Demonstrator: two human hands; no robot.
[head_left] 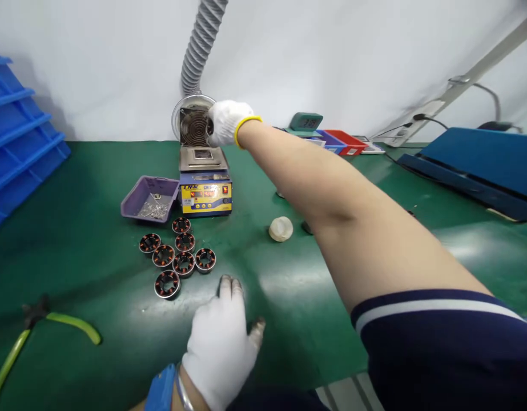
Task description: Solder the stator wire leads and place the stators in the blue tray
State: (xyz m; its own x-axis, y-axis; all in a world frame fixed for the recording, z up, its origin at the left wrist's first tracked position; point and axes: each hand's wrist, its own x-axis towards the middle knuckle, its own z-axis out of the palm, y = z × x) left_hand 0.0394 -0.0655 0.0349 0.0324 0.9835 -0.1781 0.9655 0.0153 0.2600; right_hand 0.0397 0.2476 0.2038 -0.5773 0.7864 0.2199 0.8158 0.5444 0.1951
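My right hand (229, 123), in a white glove with a yellow cuff, is raised above the solder pot (205, 188). Its fingers are closed on a dark, round part that looks like a stator (209, 127), mostly hidden by the glove. Palm down on the green table rests my left hand (222, 342), fingers stretched out and holding nothing. Just beyond its fingertips several copper-wound stators (184, 263) lie in a loose group. A purple tray (130, 205) with small metal scraps stands left of the pot.
Green-handled cutters (72, 322) lie at the left, near stacked blue crates (19, 131). A small whitish round container (281, 229) stands right of centre. A grey exhaust hose (201, 45) hangs behind the pot. A green clock (306, 121) and red bin (342, 140) sit at the back.
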